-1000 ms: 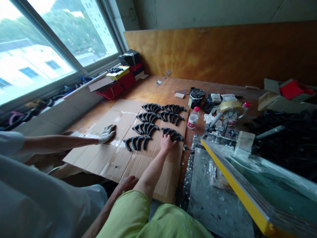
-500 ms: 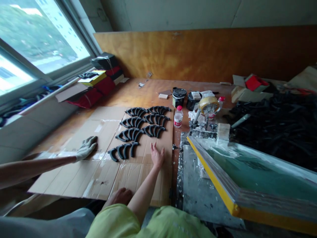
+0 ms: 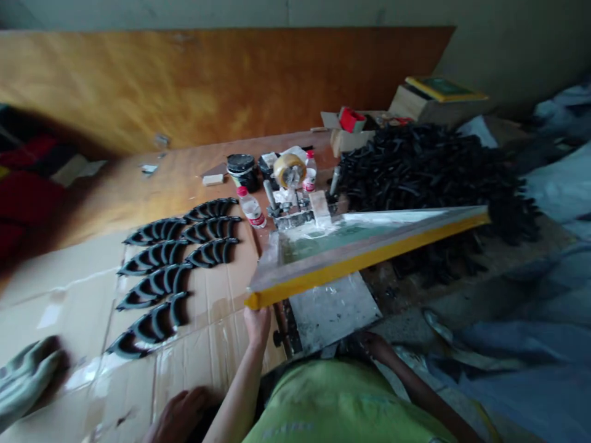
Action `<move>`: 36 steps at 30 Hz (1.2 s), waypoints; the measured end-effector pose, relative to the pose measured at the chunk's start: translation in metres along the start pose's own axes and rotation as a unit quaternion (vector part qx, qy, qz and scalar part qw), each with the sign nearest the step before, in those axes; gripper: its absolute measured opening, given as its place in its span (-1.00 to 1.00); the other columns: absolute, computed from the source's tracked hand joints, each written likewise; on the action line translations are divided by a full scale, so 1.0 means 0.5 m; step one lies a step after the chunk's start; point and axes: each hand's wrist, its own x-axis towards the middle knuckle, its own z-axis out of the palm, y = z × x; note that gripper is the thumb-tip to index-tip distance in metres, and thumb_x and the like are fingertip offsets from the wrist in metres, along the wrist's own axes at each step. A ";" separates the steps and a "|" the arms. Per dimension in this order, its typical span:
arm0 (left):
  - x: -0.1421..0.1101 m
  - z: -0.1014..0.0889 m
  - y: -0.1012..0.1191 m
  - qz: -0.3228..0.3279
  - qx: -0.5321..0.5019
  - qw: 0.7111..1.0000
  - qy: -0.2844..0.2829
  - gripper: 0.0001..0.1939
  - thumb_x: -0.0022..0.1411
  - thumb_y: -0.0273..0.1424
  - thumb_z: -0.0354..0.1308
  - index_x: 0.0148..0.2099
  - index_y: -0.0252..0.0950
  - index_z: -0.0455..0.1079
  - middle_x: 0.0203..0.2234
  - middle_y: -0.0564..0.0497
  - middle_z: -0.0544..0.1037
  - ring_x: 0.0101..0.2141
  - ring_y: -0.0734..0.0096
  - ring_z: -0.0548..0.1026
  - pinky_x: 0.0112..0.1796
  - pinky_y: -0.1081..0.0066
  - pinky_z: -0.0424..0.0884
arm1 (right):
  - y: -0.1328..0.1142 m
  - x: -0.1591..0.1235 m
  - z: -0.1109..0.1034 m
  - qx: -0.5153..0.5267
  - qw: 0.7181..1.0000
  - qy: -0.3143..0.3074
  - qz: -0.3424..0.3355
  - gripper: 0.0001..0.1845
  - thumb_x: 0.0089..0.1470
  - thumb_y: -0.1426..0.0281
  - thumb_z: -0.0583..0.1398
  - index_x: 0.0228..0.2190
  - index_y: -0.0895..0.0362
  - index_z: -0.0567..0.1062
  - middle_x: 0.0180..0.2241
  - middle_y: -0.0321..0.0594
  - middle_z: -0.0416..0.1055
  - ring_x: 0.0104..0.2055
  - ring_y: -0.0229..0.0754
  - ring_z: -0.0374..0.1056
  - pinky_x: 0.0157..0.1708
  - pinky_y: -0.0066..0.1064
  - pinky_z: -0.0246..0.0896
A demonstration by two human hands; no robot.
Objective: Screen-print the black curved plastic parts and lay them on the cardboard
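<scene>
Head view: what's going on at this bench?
A person's right hand is at the near corner of the yellow-edged frame, which stands tilted up over a smeared plate. The left hand rests low on the cardboard, where curved black pieces lie in rows. A co-worker's gloved hand sits at the left edge.

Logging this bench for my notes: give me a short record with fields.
left hand: grips the near corner of the yellow-edged frame
right hand: at the smeared board, grip unclear
cardboard: rows of black curved pieces
behind frame: bottle, tape roll, black heap
co-worker: gloved hand, far left
</scene>
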 end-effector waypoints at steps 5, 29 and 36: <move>-0.032 0.002 0.034 -0.011 -0.005 1.000 0.025 -0.69 0.07 -0.19 0.17 -0.20 -0.28 0.46 -0.28 -0.05 0.57 -0.27 0.29 0.51 -0.17 0.28 0.40 | 0.132 -0.010 -0.060 0.016 0.999 -0.021 0.033 -0.81 -0.09 0.54 0.07 -0.54 0.15 0.47 -0.53 -0.26 0.41 -0.36 -0.13 0.39 -0.31 -0.33 0.25; -0.263 0.101 0.090 -0.053 -0.006 0.985 0.162 -0.66 0.04 -0.18 0.20 -0.19 -0.30 0.47 -0.36 -0.02 0.57 -0.38 0.37 0.51 -0.30 0.38 0.42 | 0.183 0.119 -0.470 -0.383 0.880 0.263 -0.100 -0.36 0.12 0.60 -0.02 0.21 -0.02 0.20 0.00 -0.03 0.29 -0.12 -0.07 0.35 -0.30 -0.34 0.28; -0.246 0.079 0.087 -0.053 -0.018 0.987 0.151 -0.60 0.05 -0.14 0.21 -0.18 -0.33 0.48 -0.42 -0.02 0.56 -0.41 0.38 0.51 -0.34 0.39 0.43 | 0.201 0.123 -0.501 -0.376 0.894 0.220 -0.102 -0.51 0.13 0.57 -0.01 0.04 0.03 0.41 -0.01 -0.01 0.38 -0.08 -0.05 0.37 -0.20 -0.27 0.28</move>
